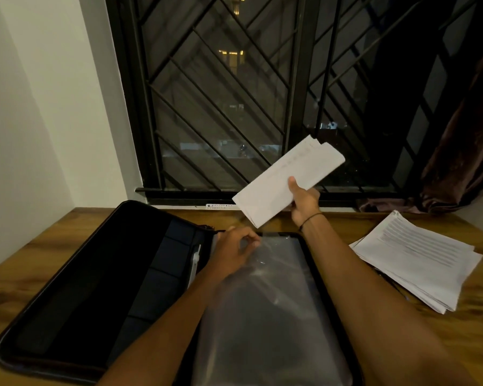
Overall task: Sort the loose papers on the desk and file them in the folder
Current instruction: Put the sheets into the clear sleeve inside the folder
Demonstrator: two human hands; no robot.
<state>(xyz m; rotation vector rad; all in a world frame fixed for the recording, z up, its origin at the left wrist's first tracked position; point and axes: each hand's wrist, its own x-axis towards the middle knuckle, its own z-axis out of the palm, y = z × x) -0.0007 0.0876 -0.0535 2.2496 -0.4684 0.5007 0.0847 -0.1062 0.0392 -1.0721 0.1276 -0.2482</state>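
A black zip-around folder (pixel 76 288) lies open on the wooden desk (pixel 471 316), its clear plastic sleeve (pixel 268 316) uppermost. Right, a loose white paper stack (pixel 418 260). The right hand (pixel 304 201) grips folded white sheets (pixel 287 179) aloft; the left hand (pixel 234 252) pinches the sleeve's top edge.

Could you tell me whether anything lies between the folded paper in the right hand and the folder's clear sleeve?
Nothing solid does. The right hand holds the folded paper above the sleeve; the left hand pinches the sleeve's top edge beside it.

1 folder (pixel 101 288), 2 paper stacks (pixel 418 260), 2 hands (pixel 234 252)
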